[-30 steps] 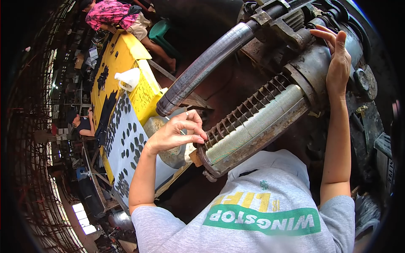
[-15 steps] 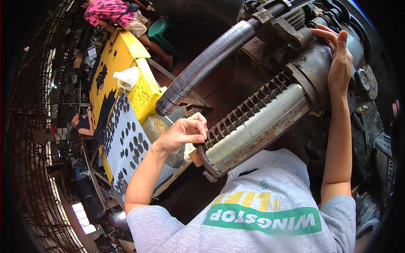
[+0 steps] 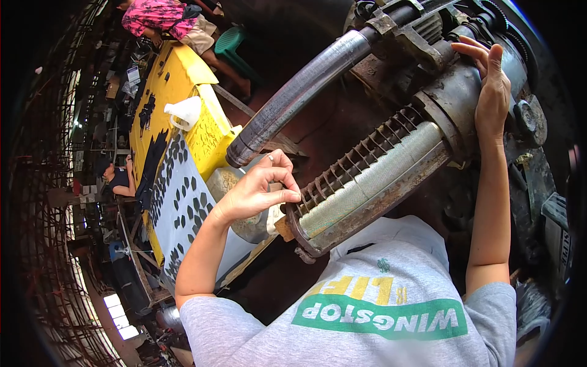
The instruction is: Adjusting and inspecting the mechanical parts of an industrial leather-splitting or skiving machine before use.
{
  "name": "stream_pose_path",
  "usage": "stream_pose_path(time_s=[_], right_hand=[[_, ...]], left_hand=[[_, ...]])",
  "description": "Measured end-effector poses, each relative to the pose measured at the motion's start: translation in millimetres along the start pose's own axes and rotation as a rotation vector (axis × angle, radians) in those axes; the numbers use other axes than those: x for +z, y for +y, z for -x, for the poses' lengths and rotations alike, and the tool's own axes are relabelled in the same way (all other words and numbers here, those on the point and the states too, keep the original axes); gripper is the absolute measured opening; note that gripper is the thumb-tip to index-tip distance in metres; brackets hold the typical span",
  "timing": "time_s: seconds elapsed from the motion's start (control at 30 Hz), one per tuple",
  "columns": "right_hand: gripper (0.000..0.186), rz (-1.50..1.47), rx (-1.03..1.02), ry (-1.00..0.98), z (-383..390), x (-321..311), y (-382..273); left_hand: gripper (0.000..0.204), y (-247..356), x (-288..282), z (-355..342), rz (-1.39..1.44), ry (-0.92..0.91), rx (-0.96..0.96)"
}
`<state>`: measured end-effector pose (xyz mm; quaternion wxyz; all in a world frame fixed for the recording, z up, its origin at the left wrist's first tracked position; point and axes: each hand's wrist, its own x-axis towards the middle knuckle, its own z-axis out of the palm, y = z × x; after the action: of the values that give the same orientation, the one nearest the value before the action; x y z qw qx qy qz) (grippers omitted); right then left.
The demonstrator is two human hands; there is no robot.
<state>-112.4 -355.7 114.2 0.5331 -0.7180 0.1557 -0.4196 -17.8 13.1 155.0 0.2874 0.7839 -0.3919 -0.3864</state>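
In front of me is a worn metal machine with a long trough. A textured, pale metal roller (image 3: 367, 178) lies along it beside a row of thin rusty bars (image 3: 361, 156). My left hand (image 3: 260, 188) is at the trough's near left end, thumb and forefinger pinched together by the last bars. Whatever the fingertips hold, if anything, is too small to make out. My right hand (image 3: 493, 85) rests against the machine's round grey housing (image 3: 455, 85) at the upper right, fingers stretched out, holding nothing.
A thick metal cylinder (image 3: 299, 95) juts out above the trough. To the left, a yellow-covered table (image 3: 183, 64) carries a white jug (image 3: 184, 111) and a pale sheet (image 3: 177, 226) with several dark pieces. One person in pink (image 3: 160, 17) stands behind; another (image 3: 117, 177) is beyond the table.
My left hand has shifted slightly up and its fingers have lifted a little, the pinch staying at the trough's end. My right hand has not moved.
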Motion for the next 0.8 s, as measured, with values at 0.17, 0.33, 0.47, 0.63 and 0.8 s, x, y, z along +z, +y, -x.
stream_pose_path(time_s=[0.17, 0.33, 0.47, 0.63, 0.8], right_hand=[[0.073, -0.030, 0.034, 0.006, 0, -1, -2], [0.074, -0.038, 0.017, 0.015, 0, 2, -3], [0.075, -0.034, 0.012, 0.008, -1, -1, 0], [0.076, -0.033, 0.007, 0.004, -1, 0, -2], [0.076, -0.012, -0.002, 0.007, -1, -1, 2]], left_hand=[[0.018, -2, 2, 1, -0.248, 0.135, 0.067], [0.020, -33, 9, 0, 0.093, 0.297, -0.101], [0.013, -26, 12, -2, 0.382, 0.243, -0.162], [0.012, -18, 10, 2, 0.429, 0.153, -0.016], [0.012, -13, 8, -1, 0.358, 0.082, 0.006]])
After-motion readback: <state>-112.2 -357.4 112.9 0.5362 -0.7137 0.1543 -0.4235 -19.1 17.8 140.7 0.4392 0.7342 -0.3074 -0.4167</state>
